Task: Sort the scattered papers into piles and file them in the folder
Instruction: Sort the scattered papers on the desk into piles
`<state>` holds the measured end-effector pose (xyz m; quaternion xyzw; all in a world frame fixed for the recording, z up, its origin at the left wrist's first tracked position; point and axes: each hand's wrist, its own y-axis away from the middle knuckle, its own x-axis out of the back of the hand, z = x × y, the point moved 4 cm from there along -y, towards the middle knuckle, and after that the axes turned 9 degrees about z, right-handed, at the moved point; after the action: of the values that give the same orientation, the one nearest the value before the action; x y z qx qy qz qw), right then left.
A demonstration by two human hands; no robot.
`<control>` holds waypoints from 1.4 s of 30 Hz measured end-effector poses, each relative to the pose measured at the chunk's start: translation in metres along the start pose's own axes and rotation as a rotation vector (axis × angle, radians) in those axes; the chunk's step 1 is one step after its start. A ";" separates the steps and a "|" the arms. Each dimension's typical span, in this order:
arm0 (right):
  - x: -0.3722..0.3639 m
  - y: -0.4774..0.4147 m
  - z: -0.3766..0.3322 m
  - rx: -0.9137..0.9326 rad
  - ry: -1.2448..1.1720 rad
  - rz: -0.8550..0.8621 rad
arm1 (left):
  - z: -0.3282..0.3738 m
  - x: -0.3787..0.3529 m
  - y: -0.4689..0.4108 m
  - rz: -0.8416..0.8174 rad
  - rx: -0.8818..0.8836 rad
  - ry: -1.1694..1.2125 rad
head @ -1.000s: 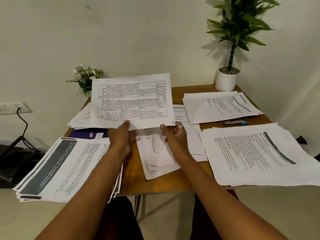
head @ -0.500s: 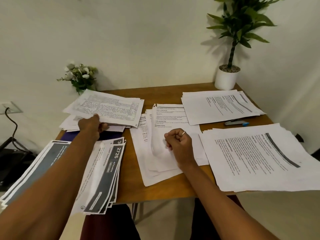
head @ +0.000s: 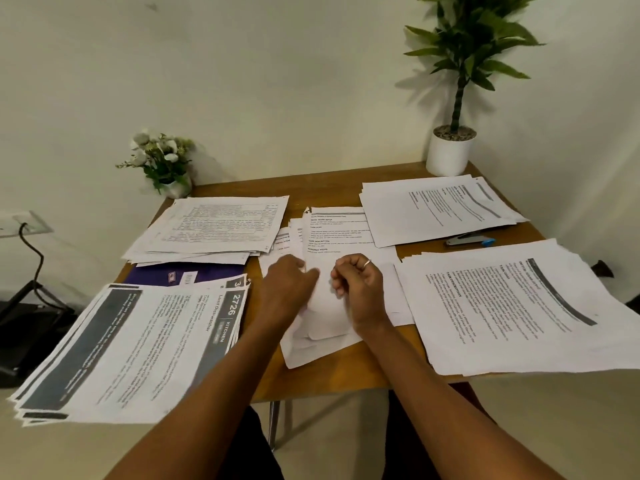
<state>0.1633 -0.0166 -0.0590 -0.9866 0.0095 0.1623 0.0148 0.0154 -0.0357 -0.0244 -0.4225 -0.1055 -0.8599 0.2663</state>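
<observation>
Several paper piles lie on the wooden table [head: 346,374]. The loose central pile [head: 334,230] sits under both hands. My left hand [head: 289,287] lies on its left edge, fingertips touching the top sheet. On the same sheet rests my right hand [head: 360,285], curled into a fist and holding nothing. A pile of table-printed forms [head: 211,226] lies at the back left, partly covering the purple folder [head: 180,275]. A dark-banner pile [head: 121,344] overhangs the front left corner. Two more piles lie at the back right [head: 433,206] and front right [head: 512,306].
A grey and blue stapler [head: 471,240] lies between the two right-hand piles. A small flower pot [head: 162,161] stands at the back left corner and a tall potted plant [head: 450,150] at the back right. A black cable [head: 33,258] hangs at the left wall.
The form I held up with both hands went onto the back left pile. My left hand then let go and came back to the central pile; the right fist stayed put.
</observation>
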 end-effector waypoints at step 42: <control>0.109 -0.062 -0.062 -0.225 -0.111 0.484 | -0.023 -0.020 0.048 0.345 -0.254 -0.095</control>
<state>0.2881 0.0424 -0.0337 -0.9406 0.2260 0.2152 -0.1338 0.0364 -0.0772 -0.0565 -0.5047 0.0651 -0.7871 0.3486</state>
